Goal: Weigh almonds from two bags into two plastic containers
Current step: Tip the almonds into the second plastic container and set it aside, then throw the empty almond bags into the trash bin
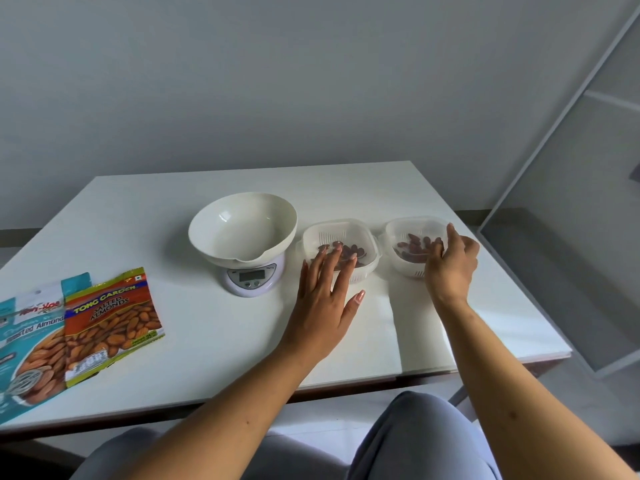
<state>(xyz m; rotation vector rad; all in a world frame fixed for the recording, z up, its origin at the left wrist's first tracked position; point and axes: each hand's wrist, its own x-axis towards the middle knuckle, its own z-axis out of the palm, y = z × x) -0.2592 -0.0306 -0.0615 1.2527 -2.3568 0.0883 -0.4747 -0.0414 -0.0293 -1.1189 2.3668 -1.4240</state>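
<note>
The left hand (325,299) is keeping its fingers (341,268) straight and spread wide. The tips are lying at the near rim of the left container (346,230), above the almonds (356,252) inside it, and the thumb is standing out to the right over the table (207,341). The right hand (452,268) is bending its fingers (437,244) over the near right rim of the right container (408,225), with the tips reaching in toward more almonds. Whether they are pinching a nut or the rim, I cannot tell. The two containers are standing just beside each other. Left of the left fingers, one scale (251,277) is carrying one white bowl (242,226). Farther left and nearer to the person, two bags are lying flat, the orange bag (110,323) partly over the blue bag (31,344).
</note>
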